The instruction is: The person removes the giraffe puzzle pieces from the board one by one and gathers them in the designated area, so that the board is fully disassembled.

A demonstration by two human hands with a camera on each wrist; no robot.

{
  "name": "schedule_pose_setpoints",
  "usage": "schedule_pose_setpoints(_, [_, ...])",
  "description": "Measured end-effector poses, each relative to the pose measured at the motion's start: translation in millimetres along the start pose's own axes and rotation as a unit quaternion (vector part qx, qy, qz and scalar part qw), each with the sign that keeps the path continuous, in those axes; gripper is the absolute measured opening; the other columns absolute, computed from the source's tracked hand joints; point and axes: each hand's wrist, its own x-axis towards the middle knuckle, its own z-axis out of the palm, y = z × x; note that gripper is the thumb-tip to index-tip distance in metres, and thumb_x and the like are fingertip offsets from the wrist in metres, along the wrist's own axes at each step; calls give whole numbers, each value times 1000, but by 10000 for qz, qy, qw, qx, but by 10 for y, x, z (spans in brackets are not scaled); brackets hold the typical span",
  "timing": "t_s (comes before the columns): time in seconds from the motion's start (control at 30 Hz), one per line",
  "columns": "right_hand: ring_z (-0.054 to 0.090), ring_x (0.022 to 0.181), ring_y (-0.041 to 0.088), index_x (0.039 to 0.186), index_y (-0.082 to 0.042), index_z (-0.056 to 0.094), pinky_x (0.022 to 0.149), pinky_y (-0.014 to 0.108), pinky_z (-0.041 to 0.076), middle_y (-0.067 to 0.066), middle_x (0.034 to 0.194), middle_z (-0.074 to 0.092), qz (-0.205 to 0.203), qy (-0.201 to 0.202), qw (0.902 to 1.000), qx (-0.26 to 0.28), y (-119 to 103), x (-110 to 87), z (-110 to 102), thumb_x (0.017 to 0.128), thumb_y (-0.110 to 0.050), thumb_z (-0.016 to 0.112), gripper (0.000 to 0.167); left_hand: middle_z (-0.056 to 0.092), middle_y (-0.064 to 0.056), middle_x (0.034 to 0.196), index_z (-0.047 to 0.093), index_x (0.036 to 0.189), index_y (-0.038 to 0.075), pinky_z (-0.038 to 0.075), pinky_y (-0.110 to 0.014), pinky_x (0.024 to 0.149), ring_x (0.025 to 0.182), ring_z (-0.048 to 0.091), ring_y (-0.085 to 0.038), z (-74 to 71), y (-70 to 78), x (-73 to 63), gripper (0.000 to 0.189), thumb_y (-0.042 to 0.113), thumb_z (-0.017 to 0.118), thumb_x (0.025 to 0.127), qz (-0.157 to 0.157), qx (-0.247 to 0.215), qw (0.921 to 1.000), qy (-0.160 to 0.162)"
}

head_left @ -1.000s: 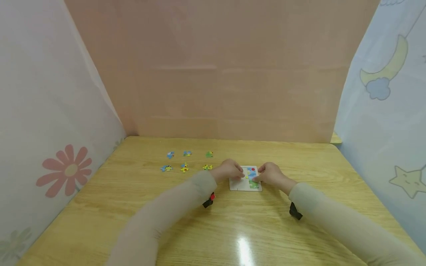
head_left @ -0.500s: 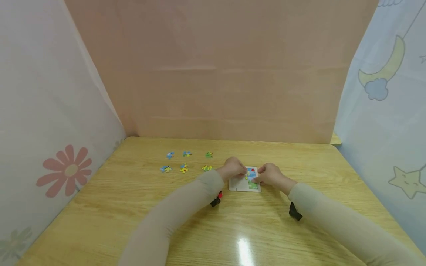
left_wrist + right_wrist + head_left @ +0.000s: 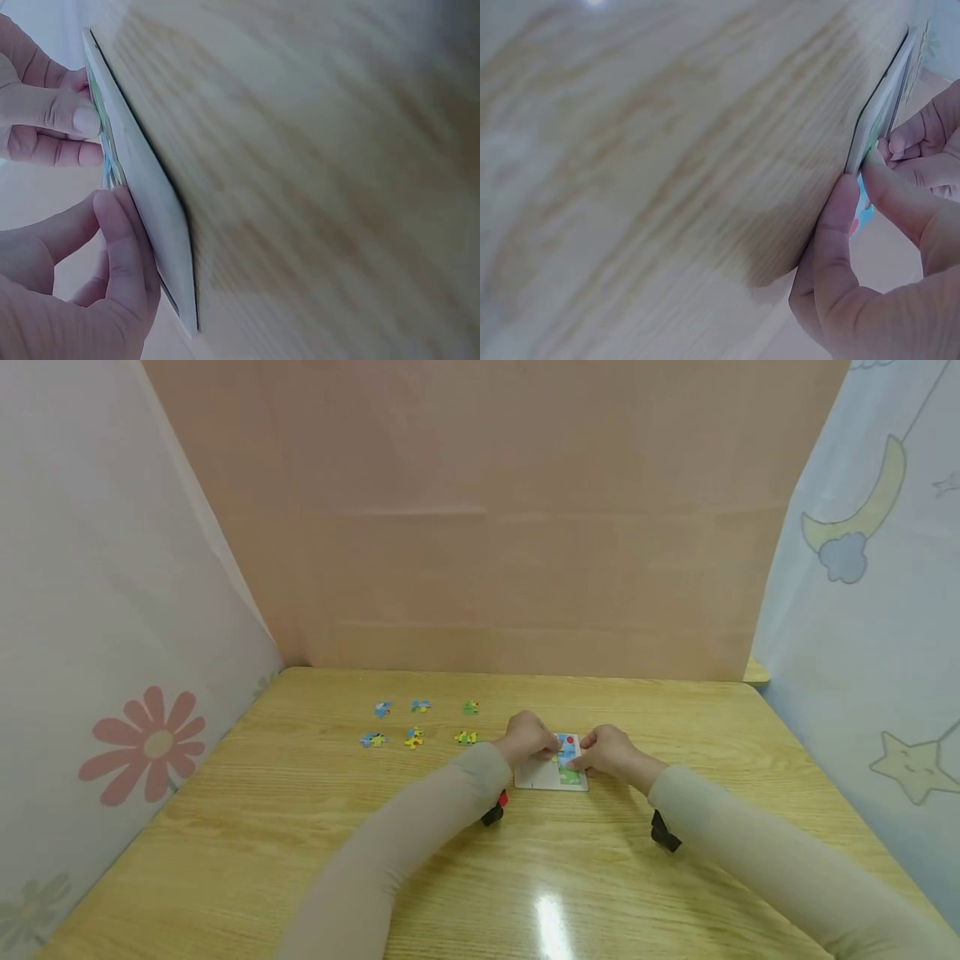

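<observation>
A white puzzle board (image 3: 534, 776) lies on the table, with blue and green puzzle pieces (image 3: 570, 776) fitted along its right side. My left hand (image 3: 528, 737) pinches a puzzle piece over the board, right at the left edge of the fitted pieces; its fingertips hide most of that piece. In the left wrist view, thumb and forefinger meet close against the board's face. My right hand (image 3: 612, 752) grips the board's right edge. Its thumb lies on the fitted pieces, and in the right wrist view the curled fingers (image 3: 832, 255) are at the board's side.
Several loose puzzle pieces (image 3: 414, 738) lie in two rows on the wooden table (image 3: 300, 827), left of the board. A tan panel (image 3: 480, 568) stands behind the table, with patterned sheets (image 3: 142, 610) at both sides.
My left hand has moved right across the board, up to the left edge of the fitted pieces. The right hand keeps its hold at the right edge.
</observation>
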Motion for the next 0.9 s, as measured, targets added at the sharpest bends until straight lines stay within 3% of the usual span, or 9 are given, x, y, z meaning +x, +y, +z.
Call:
schedule_pose_setpoints(0.33, [61,71,17,104,5,53,63,24,57,15,97,55,21,5,10000,21,13,21,8,77,-9,82,42,63,-2,65,69,73,3,56,-19,58,59,64,-11,33,39,-48,11,3,78,79,117,-298,9994,138])
schedule_pose_setpoints(0.63, [61,67,16,103,5,53,60,24,55,11,91,54,0,98,9998,-157,26,18,17,78,-10,82,42,67,-5,73,70,84,2,57,-20,65,65,67,-12,-7,23,0,10,1,78,78,86,-754,9971,16])
schedule_pose_setpoints(0.8, [61,66,15,102,5,53,60,24,55,10,90,54,11,110,9998,-143,22,18,15,76,-11,83,43,72,-7,80,73,89,2,57,-21,72,71,69,-13,-84,45,-66,10,6,78,80,222,-663,9975,-33])
schedule_pose_setpoints(0.9, [62,66,16,101,4,53,60,23,55,12,91,55,31,73,9999,-74,30,23,7,75,-12,84,43,74,-10,82,73,91,-1,59,-25,77,68,71,-13,-124,71,-125,9,4,74,84,248,-908,9952,-252])
